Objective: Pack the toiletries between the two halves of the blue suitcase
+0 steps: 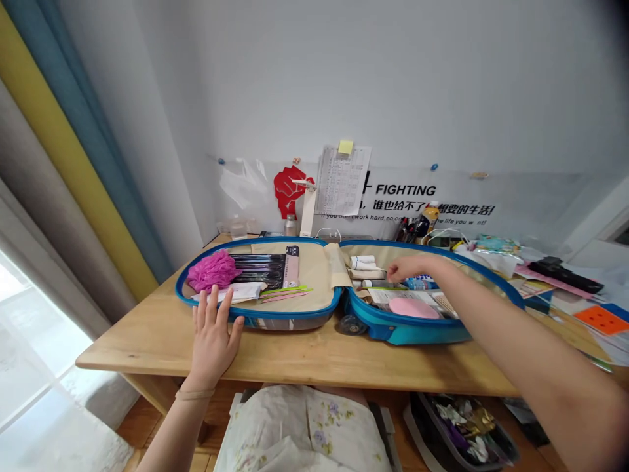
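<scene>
One tabletop of smooth, pale, grained wood carries one open suitcase, its two rounded halves lying side by side, blue-edged, lined in beige fabric. The left grip is one spread hand, released, fingers at the near rim of the left half. The right grip dips fingers-down into the right half, just beside pale tube-shaped items; whether it grasps anything, I cannot tell. Far left in the left half sits one crinkled, ball-shaped magenta bundle; right of it lies one flat pack of slim dark strips, too blurred to count. The right half holds, at its near side, one smooth pink oval. One round dark wheel juts out near the hinge. Slender green and pink sticks lie nearby, in the left half.
</scene>
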`<action>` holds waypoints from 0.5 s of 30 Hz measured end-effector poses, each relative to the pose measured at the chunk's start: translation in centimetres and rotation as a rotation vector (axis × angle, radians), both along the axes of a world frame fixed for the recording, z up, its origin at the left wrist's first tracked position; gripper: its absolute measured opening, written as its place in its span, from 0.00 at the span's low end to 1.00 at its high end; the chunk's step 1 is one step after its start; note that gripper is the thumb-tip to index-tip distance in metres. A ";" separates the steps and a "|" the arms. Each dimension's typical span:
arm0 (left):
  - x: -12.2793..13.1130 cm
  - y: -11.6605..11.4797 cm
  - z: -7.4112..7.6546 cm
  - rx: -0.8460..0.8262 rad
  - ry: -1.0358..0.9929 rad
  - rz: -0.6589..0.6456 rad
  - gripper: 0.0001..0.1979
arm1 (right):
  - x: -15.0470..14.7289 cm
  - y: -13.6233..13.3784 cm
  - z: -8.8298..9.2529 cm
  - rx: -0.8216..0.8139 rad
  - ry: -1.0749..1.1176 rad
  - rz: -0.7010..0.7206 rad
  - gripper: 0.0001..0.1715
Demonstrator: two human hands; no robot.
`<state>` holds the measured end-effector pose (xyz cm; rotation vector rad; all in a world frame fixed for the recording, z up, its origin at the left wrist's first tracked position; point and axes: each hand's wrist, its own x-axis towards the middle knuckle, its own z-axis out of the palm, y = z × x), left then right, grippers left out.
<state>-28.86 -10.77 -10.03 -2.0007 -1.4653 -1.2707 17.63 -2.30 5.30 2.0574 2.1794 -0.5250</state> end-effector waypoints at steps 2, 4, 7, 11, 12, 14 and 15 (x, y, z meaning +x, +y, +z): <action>-0.1 0.0 0.0 0.005 0.006 -0.003 0.31 | 1.5 -0.2 -1.5 -0.049 -0.008 -0.041 0.19; -0.1 0.1 -0.1 0.003 0.015 -0.006 0.31 | 2.4 -0.3 -2.4 -0.082 0.005 -0.067 0.20; -0.2 0.1 -0.2 -0.007 0.019 -0.002 0.31 | 3.0 -0.1 -2.9 -0.143 0.037 -0.091 0.23; -0.2 0.0 -0.2 -0.010 0.020 -0.004 0.31 | 3.3 0.2 -3.0 -0.230 0.048 -0.145 0.29; -0.2 0.0 -0.2 -0.011 0.021 -0.005 0.30 | 3.3 0.2 -3.0 -0.248 0.047 -0.159 0.29; -0.3 0.1 -0.3 -0.013 0.017 -0.004 0.30 | 3.2 0.1 -2.9 -0.271 0.044 -0.177 0.29; -0.3 0.1 -0.3 -0.013 0.015 -0.002 0.30 | 3.2 0.1 -2.9 -0.275 0.040 -0.180 0.29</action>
